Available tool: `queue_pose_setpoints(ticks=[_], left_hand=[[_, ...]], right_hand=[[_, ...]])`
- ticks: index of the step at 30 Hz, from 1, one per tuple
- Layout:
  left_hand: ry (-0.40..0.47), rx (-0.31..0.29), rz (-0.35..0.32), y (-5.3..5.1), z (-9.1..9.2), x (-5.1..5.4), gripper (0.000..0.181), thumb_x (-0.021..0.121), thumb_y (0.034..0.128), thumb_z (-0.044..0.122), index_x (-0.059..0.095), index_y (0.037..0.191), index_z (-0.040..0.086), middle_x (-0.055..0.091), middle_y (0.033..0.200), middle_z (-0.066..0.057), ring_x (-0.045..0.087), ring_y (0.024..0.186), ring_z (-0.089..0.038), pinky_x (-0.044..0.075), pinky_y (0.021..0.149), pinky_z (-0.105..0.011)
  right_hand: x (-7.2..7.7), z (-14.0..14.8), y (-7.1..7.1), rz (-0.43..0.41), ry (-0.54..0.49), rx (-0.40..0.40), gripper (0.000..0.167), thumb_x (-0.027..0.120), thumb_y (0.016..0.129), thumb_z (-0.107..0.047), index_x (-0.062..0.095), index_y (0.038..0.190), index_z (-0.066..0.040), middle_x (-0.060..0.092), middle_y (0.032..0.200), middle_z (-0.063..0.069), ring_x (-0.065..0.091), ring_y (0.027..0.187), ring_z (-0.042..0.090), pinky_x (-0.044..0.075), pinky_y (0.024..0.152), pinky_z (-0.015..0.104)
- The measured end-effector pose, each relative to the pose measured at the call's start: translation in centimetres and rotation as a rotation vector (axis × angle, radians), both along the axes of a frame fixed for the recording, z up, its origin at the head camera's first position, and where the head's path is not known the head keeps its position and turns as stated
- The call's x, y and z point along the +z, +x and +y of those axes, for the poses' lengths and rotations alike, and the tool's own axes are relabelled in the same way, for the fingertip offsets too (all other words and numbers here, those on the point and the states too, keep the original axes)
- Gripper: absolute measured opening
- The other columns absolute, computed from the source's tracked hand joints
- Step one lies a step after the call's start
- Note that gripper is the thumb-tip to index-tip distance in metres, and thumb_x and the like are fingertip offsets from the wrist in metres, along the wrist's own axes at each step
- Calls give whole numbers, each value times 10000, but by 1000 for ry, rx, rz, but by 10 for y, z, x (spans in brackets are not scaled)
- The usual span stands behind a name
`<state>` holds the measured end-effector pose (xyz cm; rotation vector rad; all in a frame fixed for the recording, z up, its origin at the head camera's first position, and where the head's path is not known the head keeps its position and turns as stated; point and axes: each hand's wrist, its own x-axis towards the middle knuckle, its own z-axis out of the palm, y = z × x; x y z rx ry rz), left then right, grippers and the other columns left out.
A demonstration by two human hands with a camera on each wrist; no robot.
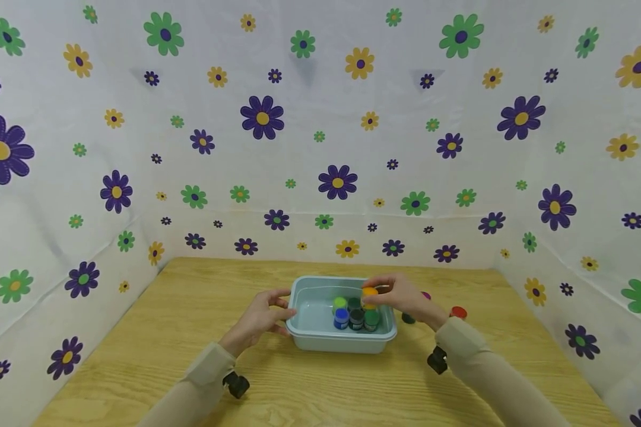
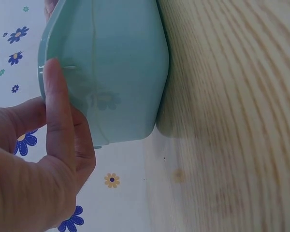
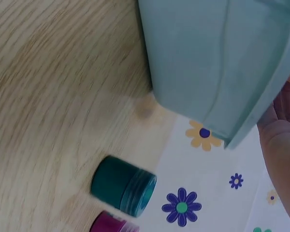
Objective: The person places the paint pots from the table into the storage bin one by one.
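A pale blue plastic basin [image 1: 315, 320] stands on the table. My left hand [image 1: 260, 315] grips its left rim; the left wrist view shows the fingers [image 2: 58, 111] against the basin's outer wall. Over the right part of the basin, my right hand [image 1: 400, 295] pinches a small paint jar with an orange lid [image 1: 370, 292]. Several jars stand below it inside: light green [image 1: 340, 303], blue [image 1: 341, 318], black [image 1: 357, 319], green [image 1: 371, 319] and dark green [image 1: 355, 304]. In the right wrist view the basin wall hides most of the held jar.
On the table right of the basin are a dark teal jar [image 3: 118, 186], a magenta jar [image 3: 108, 222] and a red-lidded jar [image 1: 459, 312]. My right forearm partly covers this group in the head view. Flower-printed white sheets [image 1: 299, 148] enclose the wooden table [image 1: 219, 284] at the back and sides.
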<state>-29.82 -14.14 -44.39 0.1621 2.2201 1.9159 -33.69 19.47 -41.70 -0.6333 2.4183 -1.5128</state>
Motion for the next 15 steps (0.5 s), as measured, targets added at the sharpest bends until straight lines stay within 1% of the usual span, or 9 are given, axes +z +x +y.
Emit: queue_pose_setpoints(ticks=[3,6,9,13,15], left_hand=[[2,-6,4,0,0,-1,560,695,886,14,494,1408,14,522,1036,-151,633,786,-248,623,587,-386],[4,-5,6,0,0,-1,558,695,885,13,496,1407,15,522,1041,-154,634,778,-244,623,583,-377],[5,-4,7,0,0,-2,559,691,886,7,494,1409,15,520,1046,-158,634,772,-240,623,585,-375],[0,-5,11,0,0,-2,554,675,891,-11,483,1411,-2,524,1044,-165,630,754,-229,625,599,-409],[-4,-5,12,0,0,-3,551,667,894,-19,479,1412,-8,527,1042,-168,629,743,-221,625,607,-426]], right_hand=[[-1,-10,1,1,-4,-12,436,761,865,-263,667,1206,-8,654,1202,117,653,1017,219,561,919,360],[-2,-20,3,-26,-7,-22,459,760,866,-282,657,1221,-10,660,1197,106,649,1013,215,568,906,358],[-3,-30,3,-49,3,-49,472,766,858,-312,661,1223,-32,672,1173,90,636,1000,211,571,887,360],[-5,-43,0,-38,31,-88,452,772,845,-360,687,1199,-93,699,1122,45,633,980,184,557,889,348],[-7,-49,-1,-31,31,-93,430,773,842,-365,696,1184,-114,706,1103,34,637,974,174,552,908,351]])
